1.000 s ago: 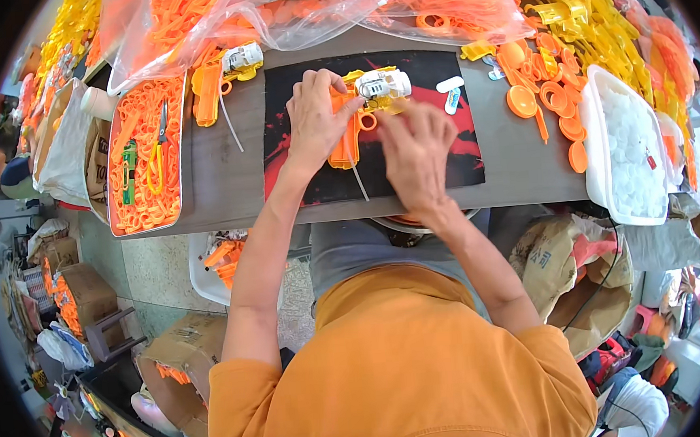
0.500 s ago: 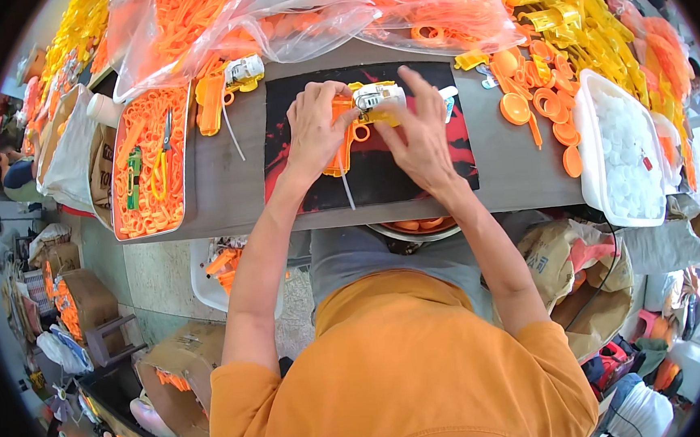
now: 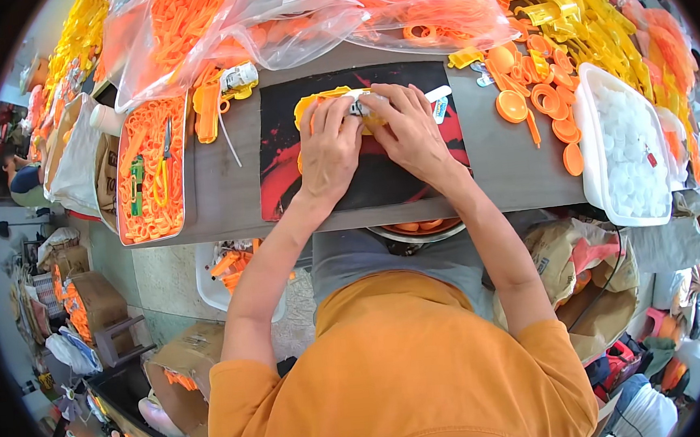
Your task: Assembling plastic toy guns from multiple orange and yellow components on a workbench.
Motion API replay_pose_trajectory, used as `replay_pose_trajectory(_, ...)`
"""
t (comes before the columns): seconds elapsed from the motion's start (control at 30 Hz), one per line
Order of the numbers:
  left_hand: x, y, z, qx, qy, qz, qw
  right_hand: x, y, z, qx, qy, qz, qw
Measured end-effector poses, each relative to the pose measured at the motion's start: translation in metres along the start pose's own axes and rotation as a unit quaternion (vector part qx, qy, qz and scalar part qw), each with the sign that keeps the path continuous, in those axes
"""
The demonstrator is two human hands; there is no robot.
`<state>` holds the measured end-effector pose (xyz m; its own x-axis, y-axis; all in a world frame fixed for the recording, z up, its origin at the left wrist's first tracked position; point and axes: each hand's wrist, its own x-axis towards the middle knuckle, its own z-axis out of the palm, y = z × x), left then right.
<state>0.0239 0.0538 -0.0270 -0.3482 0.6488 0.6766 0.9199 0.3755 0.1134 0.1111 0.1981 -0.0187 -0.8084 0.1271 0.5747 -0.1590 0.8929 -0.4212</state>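
Observation:
On the black-and-red mat [image 3: 282, 182] both hands are closed around a yellow-and-orange plastic toy assembly [image 3: 305, 105] with a white cylindrical part [image 3: 356, 104]. My left hand [image 3: 331, 151] covers its near left side, fingers bent over the top. From the right, my right hand [image 3: 410, 129] has curled fingers on the white part and thumb close to the left fingers. Most of the assembly is hidden under them. Just beyond the right knuckles lie a white stick-like piece [image 3: 438, 94] and a small blue-and-white piece [image 3: 441, 111].
A similar orange assembly [image 3: 208, 111] with a white strip lies left of the mat. Further left stands a tray [image 3: 188, 177] of orange parts, pliers among them. Orange cups [image 3: 512, 106] and a white bin [image 3: 595, 161] of translucent pieces are right. Clear bags [image 3: 289, 48] line the back.
My right hand has gone from spread fingers to a closed grip on the assembly. My left hand has shifted over it, and its hanging white strip is now out of sight.

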Motion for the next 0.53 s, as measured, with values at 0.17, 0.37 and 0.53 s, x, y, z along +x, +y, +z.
replay_pose_trajectory(0.17, 0.002, -0.004, -0.017, -0.056, -0.065, -0.003, 0.996, 0.009, -0.003, 0.018, 0.063, 0.046, 0.089, 0.993)
replay_pose_trajectory(0.37, 0.014, -0.018, -0.014, -0.040, -0.043, 0.008, 0.998, 0.010, -0.006, 0.027, 0.088, 0.076, 0.106, 0.988)
replay_pose_trajectory(0.53, 0.010, -0.023, -0.009, -0.001, -0.077, 0.035, 0.996, 0.005, 0.004, 0.048, 0.102, 0.089, 0.093, 0.986)
